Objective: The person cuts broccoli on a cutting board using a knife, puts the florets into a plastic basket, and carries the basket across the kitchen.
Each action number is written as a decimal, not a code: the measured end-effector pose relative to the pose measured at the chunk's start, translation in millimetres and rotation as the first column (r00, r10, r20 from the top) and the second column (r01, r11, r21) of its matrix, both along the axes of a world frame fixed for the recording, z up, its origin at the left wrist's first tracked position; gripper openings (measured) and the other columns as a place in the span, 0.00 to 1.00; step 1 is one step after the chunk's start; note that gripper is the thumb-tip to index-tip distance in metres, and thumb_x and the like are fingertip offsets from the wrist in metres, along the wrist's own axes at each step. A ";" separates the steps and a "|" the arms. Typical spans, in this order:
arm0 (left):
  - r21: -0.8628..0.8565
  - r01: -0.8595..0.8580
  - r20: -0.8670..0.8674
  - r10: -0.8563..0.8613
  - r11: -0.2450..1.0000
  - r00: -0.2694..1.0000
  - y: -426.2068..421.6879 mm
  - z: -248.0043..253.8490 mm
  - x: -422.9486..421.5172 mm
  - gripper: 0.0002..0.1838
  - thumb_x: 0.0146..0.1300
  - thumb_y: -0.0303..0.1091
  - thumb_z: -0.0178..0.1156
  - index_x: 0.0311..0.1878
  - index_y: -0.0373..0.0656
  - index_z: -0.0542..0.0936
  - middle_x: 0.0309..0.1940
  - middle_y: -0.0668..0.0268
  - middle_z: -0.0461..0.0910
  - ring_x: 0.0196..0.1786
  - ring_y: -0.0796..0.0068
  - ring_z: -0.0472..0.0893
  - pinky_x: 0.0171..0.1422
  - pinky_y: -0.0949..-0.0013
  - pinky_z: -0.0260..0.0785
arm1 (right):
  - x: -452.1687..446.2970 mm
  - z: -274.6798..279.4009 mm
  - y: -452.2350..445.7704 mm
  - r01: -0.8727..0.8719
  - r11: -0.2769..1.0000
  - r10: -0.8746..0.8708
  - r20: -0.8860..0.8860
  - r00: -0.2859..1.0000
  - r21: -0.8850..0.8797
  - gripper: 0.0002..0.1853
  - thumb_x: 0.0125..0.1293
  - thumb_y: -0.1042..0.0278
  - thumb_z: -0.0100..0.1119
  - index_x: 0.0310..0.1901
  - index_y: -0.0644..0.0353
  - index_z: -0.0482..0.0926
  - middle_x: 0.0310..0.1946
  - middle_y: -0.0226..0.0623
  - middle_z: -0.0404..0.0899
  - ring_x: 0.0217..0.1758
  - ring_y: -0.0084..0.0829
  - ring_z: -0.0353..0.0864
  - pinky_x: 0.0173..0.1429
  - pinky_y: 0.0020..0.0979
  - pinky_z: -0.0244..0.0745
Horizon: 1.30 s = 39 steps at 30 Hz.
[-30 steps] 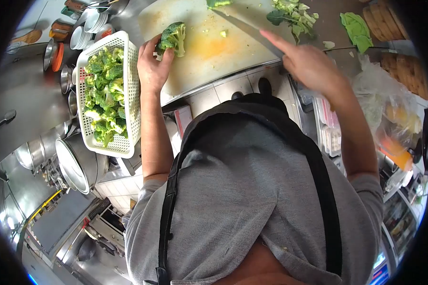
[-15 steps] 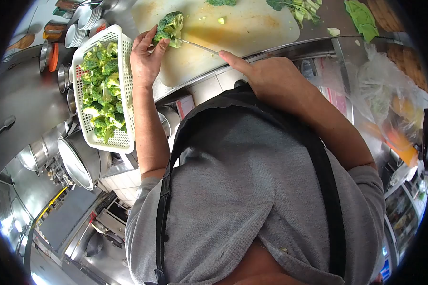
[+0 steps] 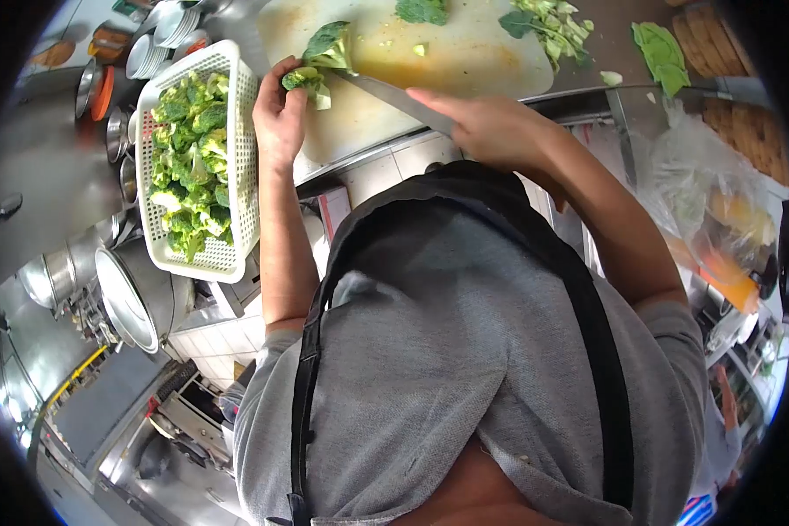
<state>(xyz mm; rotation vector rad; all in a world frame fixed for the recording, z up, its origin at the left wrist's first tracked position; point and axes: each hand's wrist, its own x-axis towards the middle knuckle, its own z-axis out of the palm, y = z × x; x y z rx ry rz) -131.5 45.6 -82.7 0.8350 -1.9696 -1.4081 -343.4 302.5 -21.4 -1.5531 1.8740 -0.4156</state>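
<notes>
Two hands: left (image 3: 279, 125) around floret (image 3: 303, 79), right (image 3: 502, 130) forefinger-straight along knife (image 3: 399, 99)

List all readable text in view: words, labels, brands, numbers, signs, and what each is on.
None: no text is legible anywhere in the picture.
Knife: no marking can be made out.
White basket: no lettering can be made out.
Plastic bag: too blurred to tell whether it has print.
Things at the dark, distorted edges: too small or blurred to read.
</notes>
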 end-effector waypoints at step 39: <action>-0.239 -0.148 0.448 0.244 0.960 0.860 66.2 35.5 28.3 0.31 0.56 0.43 0.83 0.58 0.39 0.81 0.39 0.60 0.85 0.40 0.69 0.83 0.49 0.63 0.79 | 17.6 52.1 38.4 -0.011 0.999 0.019 -0.158 0.987 0.051 0.45 0.68 0.76 0.54 0.85 0.37 0.54 0.33 0.54 0.86 0.37 0.57 0.87 0.47 0.55 0.80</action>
